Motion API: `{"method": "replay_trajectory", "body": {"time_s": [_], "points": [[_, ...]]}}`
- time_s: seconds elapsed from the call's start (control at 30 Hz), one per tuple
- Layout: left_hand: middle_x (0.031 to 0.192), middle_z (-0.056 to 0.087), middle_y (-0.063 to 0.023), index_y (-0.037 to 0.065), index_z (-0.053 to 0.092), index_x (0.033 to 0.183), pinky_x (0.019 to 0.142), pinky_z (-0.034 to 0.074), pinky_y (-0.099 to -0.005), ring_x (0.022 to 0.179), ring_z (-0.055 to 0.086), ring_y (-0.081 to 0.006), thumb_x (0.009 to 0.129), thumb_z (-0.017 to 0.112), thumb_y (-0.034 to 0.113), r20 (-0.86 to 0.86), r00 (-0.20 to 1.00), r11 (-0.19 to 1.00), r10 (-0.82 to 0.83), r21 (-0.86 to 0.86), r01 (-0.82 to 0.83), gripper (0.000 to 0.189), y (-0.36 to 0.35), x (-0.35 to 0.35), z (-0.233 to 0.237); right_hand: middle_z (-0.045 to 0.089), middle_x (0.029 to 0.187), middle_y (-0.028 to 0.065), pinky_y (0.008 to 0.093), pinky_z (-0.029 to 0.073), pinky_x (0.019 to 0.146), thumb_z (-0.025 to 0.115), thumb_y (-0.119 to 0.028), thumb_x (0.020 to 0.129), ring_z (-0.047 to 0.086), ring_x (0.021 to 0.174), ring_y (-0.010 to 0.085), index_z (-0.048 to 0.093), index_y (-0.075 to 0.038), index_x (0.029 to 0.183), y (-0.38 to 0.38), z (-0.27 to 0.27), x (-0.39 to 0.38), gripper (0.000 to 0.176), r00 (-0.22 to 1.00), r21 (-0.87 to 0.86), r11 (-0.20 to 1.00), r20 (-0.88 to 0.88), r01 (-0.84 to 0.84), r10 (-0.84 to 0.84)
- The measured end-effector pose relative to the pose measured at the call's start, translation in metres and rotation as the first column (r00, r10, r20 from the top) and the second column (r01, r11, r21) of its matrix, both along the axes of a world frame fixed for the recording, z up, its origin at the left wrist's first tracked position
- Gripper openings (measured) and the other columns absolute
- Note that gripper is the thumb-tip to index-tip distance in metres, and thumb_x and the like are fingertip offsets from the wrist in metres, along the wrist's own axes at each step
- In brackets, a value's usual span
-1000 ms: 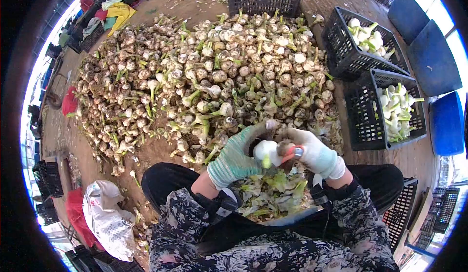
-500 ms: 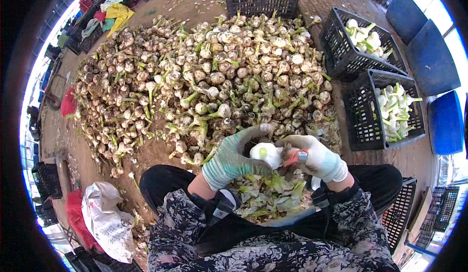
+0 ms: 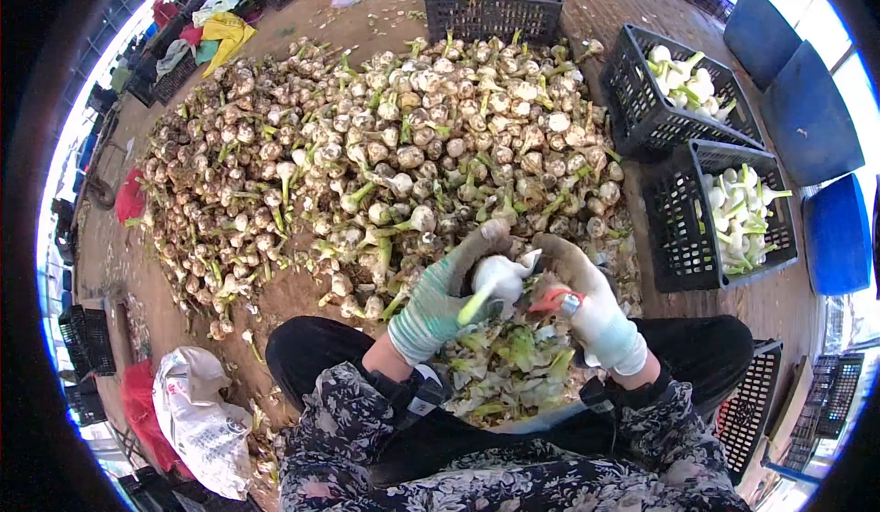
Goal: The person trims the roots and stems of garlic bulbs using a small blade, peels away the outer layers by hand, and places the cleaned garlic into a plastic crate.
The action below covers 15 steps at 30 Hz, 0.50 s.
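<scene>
A white garlic bulb (image 3: pixel 500 276) with a green stem pointing down-left sits in my left hand (image 3: pixel 446 290), which wears a white and green glove. Close on its right is my gloved right hand (image 3: pixel 588 303), closed around a small red-handled tool (image 3: pixel 555 302) with a metal band. The right fingertips are near a white flap of skin on the bulb's upper right. Peeled leaves and skins (image 3: pixel 518 362) lie below both hands, between my legs. Beyond the hands spreads a large heap of soiled garlic bulbs (image 3: pixel 394 145).
Two black crates with clean white garlic, one upper (image 3: pixel 632 99) and one lower (image 3: pixel 674 237), stand at the right. Another black crate (image 3: pixel 493 19) is behind the heap. Blue panels (image 3: pixel 839 237) line the right edge. A white sack (image 3: pixel 197 420) lies at lower left.
The bulb has turned so that its green stem now points down-left. My right hand has shifted slightly right, its fingers higher, and a flap of skin stands out from the bulb.
</scene>
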<state>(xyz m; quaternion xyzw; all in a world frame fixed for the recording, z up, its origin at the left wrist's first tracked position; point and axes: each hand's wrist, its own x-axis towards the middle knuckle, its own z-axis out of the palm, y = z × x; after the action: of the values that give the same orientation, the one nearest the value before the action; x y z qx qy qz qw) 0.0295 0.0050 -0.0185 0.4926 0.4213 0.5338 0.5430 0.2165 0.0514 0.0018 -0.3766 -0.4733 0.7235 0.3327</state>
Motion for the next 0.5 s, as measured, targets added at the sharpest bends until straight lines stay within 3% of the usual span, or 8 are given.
{"method": "replay_trajectory", "body": {"time_s": [0.03, 0.13, 0.17, 0.2, 0.27, 0.37, 0.43, 0.5], "points": [[0.128, 0.044, -0.0091, 0.004, 0.033, 0.133, 0.098, 0.034, -0.0302, 0.114, 0.045, -0.0173, 0.076, 0.069, 0.014, -0.012, 1.0, 0.998, 0.016, 0.068, -0.015, 0.068, 0.002, 0.0, -0.005, 0.054, 0.096, 0.0073, 0.0268, 0.047, 0.074, 0.06, -0.005, 0.08, 0.055, 0.078, 0.0136, 0.048, 0.004, 0.107, -0.002, 0.004, -0.008, 0.031, 0.987, -0.023, 0.999, -0.158, 0.035, -0.038], [0.128, 0.044, -0.0094, 0.003, 0.035, 0.132, 0.098, 0.034, -0.0312, 0.114, 0.045, -0.017, 0.082, 0.062, 0.022, 0.184, 0.962, 0.974, 0.203, -0.133, -0.18, 0.059, 0.004, 0.016, -0.008, 0.056, 0.083, 0.0084, 0.0288, 0.047, 0.069, 0.07, -0.013, 0.073, 0.056, 0.077, 0.0151, 0.054, 0.001, 0.095, -0.009, 0.004, -0.031, 0.03, 0.943, 0.194, 0.974, 0.285, 0.12, -0.173], [0.12, 0.05, -0.0078, 0.005, 0.041, 0.127, 0.091, 0.041, -0.0296, 0.102, 0.051, -0.0156, 0.086, 0.054, 0.022, 0.296, 0.925, 0.97, 0.237, -0.026, -0.24, 0.046, 0.016, 0.014, -0.019, 0.057, 0.078, 0.012, 0.0312, 0.047, 0.066, 0.07, -0.011, 0.069, 0.058, 0.072, 0.0202, 0.055, 0.001, 0.089, -0.013, -0.012, -0.034, 0.028, 0.922, 0.544, 0.838, 0.298, 0.049, -0.248], [0.105, 0.057, -0.0059, 0.006, 0.051, 0.114, 0.077, 0.048, -0.027, 0.087, 0.055, -0.0125, 0.083, 0.052, 0.008, 0.422, 0.809, 0.893, 0.411, -0.366, -0.262, 0.031, 0.005, 0.012, 0.014, 0.057, 0.081, 0.0147, 0.0328, 0.047, 0.067, 0.068, -0.007, 0.068, 0.058, 0.071, 0.0243, 0.055, 0.001, 0.089, -0.022, -0.009, -0.042, 0.026, 0.944, 0.464, 0.886, 0.283, 0.02, -0.17], [0.103, 0.057, -0.0046, 0.006, 0.052, 0.113, 0.071, 0.05, -0.0267, 0.083, 0.056, -0.0124, 0.079, 0.046, 0.002, 0.477, 0.703, 0.84, 0.527, -0.417, -0.347, 0.035, 0.004, 0.001, 0.009, 0.055, 0.079, 0.0062, 0.0228, 0.046, 0.061, 0.054, -0.001, 0.08, 0.054, 0.068, 0.0122, 0.051, 0.003, 0.089, -0.022, 0.005, -0.044, 0.01, 0.901, 0.695, 0.708, 0.38, -0.127, -0.211], [0.094, 0.057, -0.006, 0.005, 0.052, 0.113, 0.068, 0.052, -0.0317, 0.076, 0.058, -0.0173, 0.075, 0.045, -0.002, 0.607, 0.627, 0.867, 0.488, -0.419, -0.269, 0.039, 0.004, -0.009, 0.013, 0.058, 0.077, 0.01, 0.0282, 0.048, 0.066, 0.057, -0.002, 0.075, 0.061, 0.073, 0.0163, 0.053, 0.0, 0.088, 0.002, -0.011, -0.033, 0.014, 0.943, -0.048, 0.947, 0.119, 0.319, -0.311], [0.092, 0.058, -0.0076, 0.006, 0.052, 0.113, 0.066, 0.052, -0.0323, 0.073, 0.059, -0.0191, 0.076, 0.046, 0.0, 0.666, 0.571, 0.875, 0.48, -0.414, -0.253, 0.038, 0.006, -0.013, 0.008, 0.059, 0.078, 0.0146, 0.0335, 0.049, 0.065, 0.056, -0.007, 0.075, 0.062, 0.073, 0.0249, 0.051, 0.0, 0.095, -0.007, -0.033, -0.019, 0.021, 0.911, 0.308, 0.912, 0.388, -0.27, 0.139], [0.091, 0.057, -0.0112, 0.005, 0.052, 0.115, 0.064, 0.052, -0.0316, 0.072, 0.059, -0.0209, 0.078, 0.048, 0.004, 0.698, 0.532, 0.875, 0.478, -0.429, -0.224, 0.037, 0.007, -0.018, 0.002, 0.06, 0.082, 0.0176, 0.0377, 0.049, 0.07, 0.061, -0.016, 0.072, 0.061, 0.076, 0.0309, 0.051, 0.0, 0.099, -0.011, -0.047, -0.002, 0.032, 0.546, 0.211, 0.634, 0.738, -0.744, 0.396]]}}
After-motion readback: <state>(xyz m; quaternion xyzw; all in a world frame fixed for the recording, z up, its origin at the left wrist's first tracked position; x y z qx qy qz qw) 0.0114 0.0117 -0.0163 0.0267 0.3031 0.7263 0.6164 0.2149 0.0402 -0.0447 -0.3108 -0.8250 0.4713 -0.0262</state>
